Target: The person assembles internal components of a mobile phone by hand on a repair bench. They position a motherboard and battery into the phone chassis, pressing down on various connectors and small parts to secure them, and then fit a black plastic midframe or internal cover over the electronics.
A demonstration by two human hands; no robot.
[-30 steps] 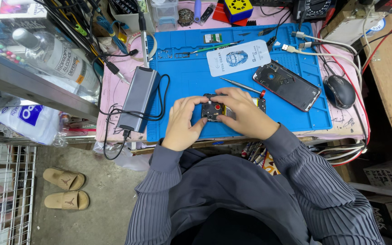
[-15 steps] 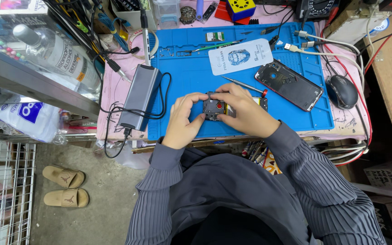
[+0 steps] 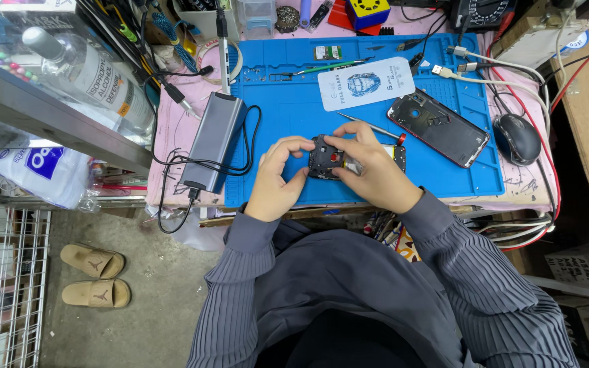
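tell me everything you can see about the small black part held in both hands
The small black part is a dark, roughly square electronic module with a red spot near its middle. It looks like plastic and metal. It sits just above the blue work mat, pinched between the left hand and right hand, whose fingers cover its edges.

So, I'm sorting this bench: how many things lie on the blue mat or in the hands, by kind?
Small black device, held by left hand and right hand: 1
Opened phone: 1
White card: 1
Thin metal tool: 1
Total: 4
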